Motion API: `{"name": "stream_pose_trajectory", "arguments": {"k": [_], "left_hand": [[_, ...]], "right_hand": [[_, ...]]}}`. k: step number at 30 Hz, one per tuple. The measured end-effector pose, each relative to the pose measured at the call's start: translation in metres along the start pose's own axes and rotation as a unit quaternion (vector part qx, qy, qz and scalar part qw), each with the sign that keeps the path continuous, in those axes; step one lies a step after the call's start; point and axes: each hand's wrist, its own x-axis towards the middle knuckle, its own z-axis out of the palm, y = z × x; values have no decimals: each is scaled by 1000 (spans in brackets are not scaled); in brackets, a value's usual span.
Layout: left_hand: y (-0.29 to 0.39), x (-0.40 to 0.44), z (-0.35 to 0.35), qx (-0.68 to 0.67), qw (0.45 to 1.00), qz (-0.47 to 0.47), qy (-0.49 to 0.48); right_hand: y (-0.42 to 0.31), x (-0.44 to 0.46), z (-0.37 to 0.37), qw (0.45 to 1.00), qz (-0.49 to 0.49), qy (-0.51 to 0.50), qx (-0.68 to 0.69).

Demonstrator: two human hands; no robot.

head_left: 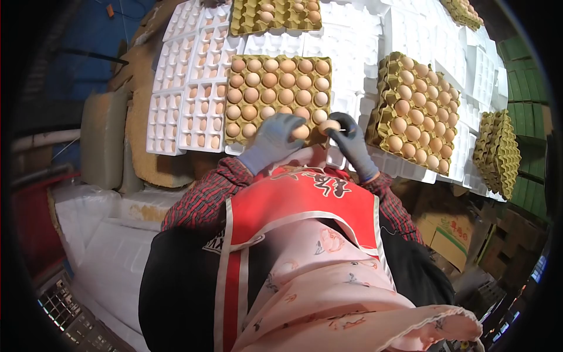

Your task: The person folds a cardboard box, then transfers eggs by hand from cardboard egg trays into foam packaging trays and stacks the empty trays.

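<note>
Two eggs are held above the near edge of the central tray (pixel 233 88). The first egg (pixel 300 132), smooth and light brown, is gripped by the left hand (pixel 274 139); its fingers are curled round the shell. The second egg (pixel 329 125), pale brown with a brightly lit side, is pinched between the thumb and fingers of the right hand (pixel 352 146), just right of the first egg. Both hands are covered by grey-blue gloves.

The central tray is made of yellow-brown molded material, with cupped cells. Its eggs are set in rows and vary from cream to reddish tan. To the right, a tilted tray stack (pixel 381 97) is topped with similar eggs. A far tray (pixel 243 20) is partly loaded.

The counter is largely covered by white trays (pixel 182 97); smaller-looking eggs are seated in those at the left. At the far right, nested brown trays (pixel 497 154) are stacked at an angle.

Beyond the right side, green panels (pixel 528 126) are visible. A printed carton (pixel 450 234) is located lower, at the near right. At the left, a grey-brown padded block (pixel 104 141) is positioned beside the counter, and a dark plastic crate (pixel 71 311) is placed at the near left.
</note>
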Motion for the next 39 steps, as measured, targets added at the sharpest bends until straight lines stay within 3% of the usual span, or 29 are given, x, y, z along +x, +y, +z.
{"name": "stream_pose_trajectory", "arguments": {"k": [1,2,3,5,6,7,9,12,13,14,15,16,17,18,19,20,21,22,23,25,28,31,32,33,35,36,37,39], "left_hand": [[-2,2,-7,-88,995,-12,55],[-16,5,5,-179,976,-38,115],[-24,14,2,-223,968,-38,110],[-24,32,5,-134,989,-57,8],[-3,41,-5,-30,996,-61,-50],[-8,46,13,165,984,-4,-72],[-9,52,46,376,920,-27,-106],[-35,52,53,329,937,43,-110],[-37,48,39,155,986,21,-63],[-36,45,10,-27,1000,-5,-15],[-36,44,-14,-206,977,-33,32],[-37,45,-33,-393,910,-135,-1],[-37,45,-43,-556,796,-235,-36],[-40,46,-39,-442,878,-182,-36],[-45,53,-33,-317,940,-120,-30],[-49,65,-26,-185,981,-50,-19],[-49,74,-20,-49,999,20,-8],[-40,82,-12,167,984,56,-11],[-29,92,-2,282,953,0,-107],[-27,100,21,371,922,-46,-103],[-34,105,25,379,918,-23,-112],[-44,104,-9,211,974,63,-45],[-37,106,-23,101,993,-26,-50],[-44,114,-26,43,999,23,3],[-45,147,-25,13,999,-31,11],[-47,168,-18,53,998,2,39],[-39,191,-19,74,997,-4,9],[-39,236,-3,153,987,-16,-49]], "right_hand": [[6,9,-6,994,36,14,103],[11,17,-10,1000,9,9,4],[-3,22,-6,971,-149,-3,-189],[-15,31,13,896,-158,-38,-414],[-23,32,22,851,-145,-46,-503],[-21,34,26,830,-160,-26,-534],[-11,37,25,832,-144,-37,-534],[4,33,4,953,-157,18,-257],[9,32,-5,991,-51,19,-119],[-12,26,-13,999,-5,34,39],[-40,21,-18,978,37,51,197],[-50,24,-17,964,26,47,261],[-44,34,-20,977,38,28,208],[-25,53,-17,996,-91,25,5],[-37,66,-5,955,-218,19,-202],[-50,67,7,931,-51,-8,-360],[-50,70,26,844,-57,26,-532],[-47,75,37,822,-22,16,-569],[-45,81,42,798,11,4,-603],[-44,82,38,812,-18,15,-583],[-39,85,20,865,-22,10,-502],[-21,94,-15,970,-59,84,-222],[-31,92,-22,948,-32,170,-267],[-44,94,-22,905,-58,250,-339],[-40,113,-26,818,-48,279,-500],[-35,124,-29,830,10,222,-512],[-29,133,-30,836,67,165,-520],[-32,140,-24,850,82,191,-484]]}}
